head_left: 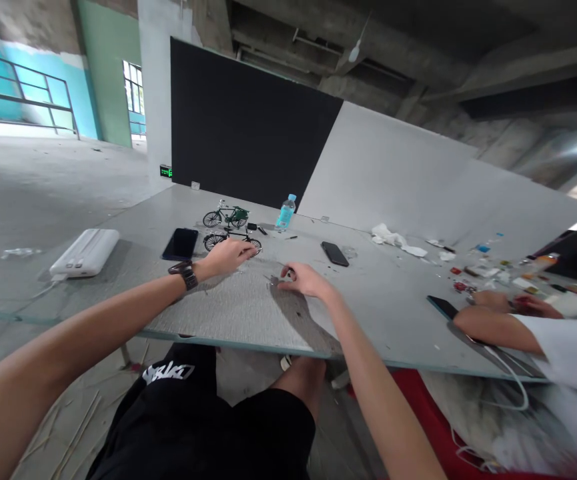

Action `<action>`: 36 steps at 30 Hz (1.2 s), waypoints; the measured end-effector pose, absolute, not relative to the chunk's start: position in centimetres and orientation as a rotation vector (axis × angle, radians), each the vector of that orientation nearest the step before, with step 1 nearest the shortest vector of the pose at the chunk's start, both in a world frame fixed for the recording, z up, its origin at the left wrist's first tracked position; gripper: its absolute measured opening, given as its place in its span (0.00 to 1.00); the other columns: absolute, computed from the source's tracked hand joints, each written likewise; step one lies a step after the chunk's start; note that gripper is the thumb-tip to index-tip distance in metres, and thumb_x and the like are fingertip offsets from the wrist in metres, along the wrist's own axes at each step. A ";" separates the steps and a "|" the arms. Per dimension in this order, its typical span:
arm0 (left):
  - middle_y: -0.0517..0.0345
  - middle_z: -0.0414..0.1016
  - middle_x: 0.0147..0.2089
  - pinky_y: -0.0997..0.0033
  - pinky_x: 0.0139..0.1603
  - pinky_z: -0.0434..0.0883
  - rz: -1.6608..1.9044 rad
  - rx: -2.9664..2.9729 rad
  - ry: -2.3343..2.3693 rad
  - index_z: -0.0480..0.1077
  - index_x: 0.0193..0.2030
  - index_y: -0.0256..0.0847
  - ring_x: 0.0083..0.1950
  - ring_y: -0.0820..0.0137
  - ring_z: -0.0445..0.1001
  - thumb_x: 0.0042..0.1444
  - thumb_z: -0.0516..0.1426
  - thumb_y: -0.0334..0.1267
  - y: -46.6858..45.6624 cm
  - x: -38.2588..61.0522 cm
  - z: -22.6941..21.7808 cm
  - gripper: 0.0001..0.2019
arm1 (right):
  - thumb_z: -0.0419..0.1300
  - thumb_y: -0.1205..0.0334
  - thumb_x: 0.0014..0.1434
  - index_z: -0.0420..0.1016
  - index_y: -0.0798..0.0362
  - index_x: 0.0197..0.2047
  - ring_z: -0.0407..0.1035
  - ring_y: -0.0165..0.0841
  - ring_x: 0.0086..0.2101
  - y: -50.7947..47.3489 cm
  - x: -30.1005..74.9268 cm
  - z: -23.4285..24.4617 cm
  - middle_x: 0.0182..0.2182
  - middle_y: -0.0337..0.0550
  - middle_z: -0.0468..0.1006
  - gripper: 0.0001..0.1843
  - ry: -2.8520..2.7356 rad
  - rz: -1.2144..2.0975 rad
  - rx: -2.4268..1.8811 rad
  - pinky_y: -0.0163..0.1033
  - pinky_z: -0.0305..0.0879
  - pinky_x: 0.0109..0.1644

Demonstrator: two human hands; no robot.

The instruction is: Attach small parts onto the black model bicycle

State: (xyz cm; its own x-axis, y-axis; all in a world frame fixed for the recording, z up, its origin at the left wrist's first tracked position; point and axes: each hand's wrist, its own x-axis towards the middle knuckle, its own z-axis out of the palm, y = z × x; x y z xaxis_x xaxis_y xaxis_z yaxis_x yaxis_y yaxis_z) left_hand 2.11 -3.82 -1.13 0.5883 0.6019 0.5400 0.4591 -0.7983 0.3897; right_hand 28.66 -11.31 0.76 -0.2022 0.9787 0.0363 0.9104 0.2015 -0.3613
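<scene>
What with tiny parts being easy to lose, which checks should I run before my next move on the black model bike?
1. Left hand resting on the black model bicycle: ok.
2. Right hand pinching the small metal part: cannot tell.
3. Green model bicycle upright, apart from both hands: ok.
4. Water bottle upright and capped: ok.
5. Co-worker's arm away from the black model bicycle: ok.

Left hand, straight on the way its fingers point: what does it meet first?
Most likely the black model bicycle: the left hand has its fingertips at the wheel on the right, touching or nearly so; depth is unclear.
</scene>
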 end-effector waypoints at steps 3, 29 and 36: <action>0.53 0.80 0.38 0.71 0.31 0.60 0.990 2.576 0.876 0.78 0.43 0.41 0.34 0.66 0.74 0.71 0.48 0.49 -4.0 1.9 -0.9 0.20 | 0.68 0.60 0.57 0.81 0.53 0.37 0.68 0.33 0.28 -11.8 28.1 1.5 0.28 0.42 0.78 0.06 -2.282 0.480 -1.871 0.37 0.56 0.32; 0.67 0.58 0.25 0.75 0.24 0.63 1.045 1.726 0.763 0.63 0.53 0.41 0.22 0.75 0.61 0.70 0.50 0.49 -1.9 3.2 -2.2 0.14 | 0.53 0.60 0.73 0.74 0.53 0.50 0.76 0.41 0.42 -7.0 22.6 1.7 0.47 0.51 0.82 0.10 -2.415 -0.331 -1.618 0.40 0.63 0.42; 0.65 0.63 0.26 0.75 0.24 0.61 0.965 2.009 0.733 0.65 0.39 0.40 0.22 0.76 0.63 0.67 0.53 0.50 -2.1 3.1 -2.2 0.14 | 0.51 0.59 0.75 0.72 0.51 0.49 0.75 0.38 0.41 -7.7 23.1 1.4 0.46 0.49 0.81 0.10 -2.340 -0.252 -1.608 0.38 0.59 0.39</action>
State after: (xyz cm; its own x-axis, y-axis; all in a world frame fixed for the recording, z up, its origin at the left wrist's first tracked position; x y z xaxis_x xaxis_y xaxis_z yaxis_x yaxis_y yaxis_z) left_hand 3.12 -2.14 -2.17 0.5465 0.7486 0.3755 0.1614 -0.5341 0.8299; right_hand 23.10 -7.72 1.41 -0.3348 0.8815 0.3330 0.9322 0.3614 -0.0195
